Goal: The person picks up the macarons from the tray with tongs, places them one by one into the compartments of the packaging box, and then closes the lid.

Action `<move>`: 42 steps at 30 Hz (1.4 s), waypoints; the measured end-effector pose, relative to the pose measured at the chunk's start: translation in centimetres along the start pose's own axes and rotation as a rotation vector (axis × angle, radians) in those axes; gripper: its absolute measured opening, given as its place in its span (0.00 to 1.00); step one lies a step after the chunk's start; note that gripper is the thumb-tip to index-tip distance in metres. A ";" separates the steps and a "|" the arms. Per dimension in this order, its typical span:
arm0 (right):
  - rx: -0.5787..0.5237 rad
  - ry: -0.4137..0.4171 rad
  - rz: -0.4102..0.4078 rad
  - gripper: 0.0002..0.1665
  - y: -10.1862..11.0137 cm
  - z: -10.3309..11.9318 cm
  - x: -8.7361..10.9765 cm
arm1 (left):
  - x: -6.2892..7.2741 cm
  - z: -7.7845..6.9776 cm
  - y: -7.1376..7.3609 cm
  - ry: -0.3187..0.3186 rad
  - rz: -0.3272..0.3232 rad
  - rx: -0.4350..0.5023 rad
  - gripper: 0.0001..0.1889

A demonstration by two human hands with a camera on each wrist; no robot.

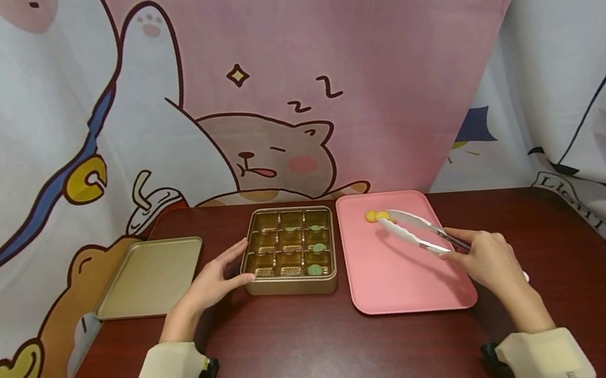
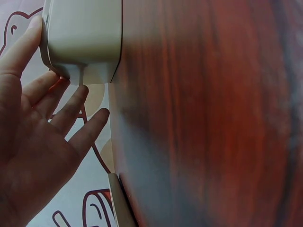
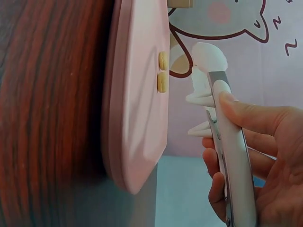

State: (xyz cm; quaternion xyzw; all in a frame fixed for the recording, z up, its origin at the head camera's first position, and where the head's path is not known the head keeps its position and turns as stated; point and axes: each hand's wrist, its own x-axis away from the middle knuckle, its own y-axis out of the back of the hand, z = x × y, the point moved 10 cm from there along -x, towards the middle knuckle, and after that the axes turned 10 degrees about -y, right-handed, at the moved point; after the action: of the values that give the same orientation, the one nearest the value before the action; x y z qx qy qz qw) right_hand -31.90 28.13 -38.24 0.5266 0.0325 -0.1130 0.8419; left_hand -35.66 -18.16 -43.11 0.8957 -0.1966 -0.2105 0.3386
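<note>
My left hand (image 1: 206,290) rests against the left side of a square gold tin (image 1: 293,286), thumb near its front corner and fingers fairly straight. Inside the tin is a gold divided insert, with green pieces (image 1: 319,248) mostly in its right column. My right hand (image 1: 489,258) grips a pair of tongs (image 3: 236,156) with pale, scalloped tips. These tips hover over the pink tray (image 1: 379,292), parted, right by two small yellow pieces (image 3: 163,82). In the right wrist view the yellow pieces lie on the tray, apart from the tongs.
A flat gold lid (image 1: 145,280) lies at the left of the dark reddish wooden table (image 1: 319,365). The tin stands between lid and pink tray. Behind the table hangs a pink and white cartoon-printed curtain (image 1: 379,71).
</note>
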 end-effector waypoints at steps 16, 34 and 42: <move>-0.043 0.035 -0.006 0.31 -0.6 2.9 -0.3 | -0.1 0.1 0.0 0.004 -0.001 0.008 0.42; -0.092 0.103 -0.004 0.31 -1.8 6.8 -0.2 | -0.1 0.1 -0.1 0.006 0.001 0.015 0.41; -0.113 0.127 0.014 0.31 -2.8 8.4 0.0 | -0.1 0.1 -0.1 -0.004 -0.001 0.003 0.41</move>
State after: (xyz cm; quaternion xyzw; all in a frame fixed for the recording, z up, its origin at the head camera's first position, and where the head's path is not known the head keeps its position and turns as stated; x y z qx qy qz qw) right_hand -33.02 19.42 -36.97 0.4848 0.0884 -0.0716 0.8672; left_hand -35.75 -18.14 -43.25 0.8960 -0.1972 -0.2119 0.3367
